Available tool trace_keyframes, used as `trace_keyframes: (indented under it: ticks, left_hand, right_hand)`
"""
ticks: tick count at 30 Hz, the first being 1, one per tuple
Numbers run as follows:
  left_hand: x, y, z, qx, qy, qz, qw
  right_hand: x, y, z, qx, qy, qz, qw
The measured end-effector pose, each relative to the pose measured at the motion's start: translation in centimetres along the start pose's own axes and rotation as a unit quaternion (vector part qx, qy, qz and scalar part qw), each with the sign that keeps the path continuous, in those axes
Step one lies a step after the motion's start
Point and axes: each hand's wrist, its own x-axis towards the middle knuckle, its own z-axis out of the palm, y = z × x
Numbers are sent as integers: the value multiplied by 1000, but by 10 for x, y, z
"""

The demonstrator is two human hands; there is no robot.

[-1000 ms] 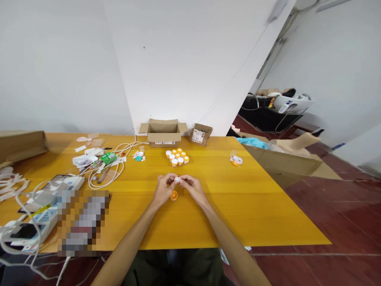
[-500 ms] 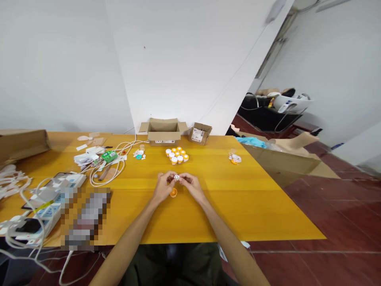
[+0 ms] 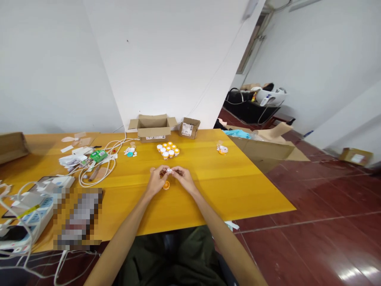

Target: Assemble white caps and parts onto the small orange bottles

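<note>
Between both hands, just above the table, is a small white round part with dark holes or spots. My left hand pinches it from the left, fingers closed. From the other side my right hand grips it with thumb and fingertips. Right below the hands an orange round piece with a pale rim lies on the table. A pale disc shows partly behind my left hand. Farther back stands a tight group of several small white and orange capped cups.
At the back are an open cardboard box and a smaller one. Loose white and teal parts lie left, white and orange pieces right. Cables, a green packet, a power strip and a blurred-out object fill the left.
The camera view has turned a little to the right, so everything sits farther left in the picture. Both hands keep hold of the white part over the orange piece.
</note>
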Motion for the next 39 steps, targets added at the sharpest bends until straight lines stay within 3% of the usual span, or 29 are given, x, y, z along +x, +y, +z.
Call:
trace_keyframes:
  ticks: [18, 39]
  left_hand:
    - [3, 5, 1, -9, 35, 8, 999]
    - [6, -2, 1, -48, 8, 20, 999]
  right_hand:
    - [1, -2, 1, 10, 1, 1, 1000]
    - [4, 2, -1, 6, -9, -19, 1000]
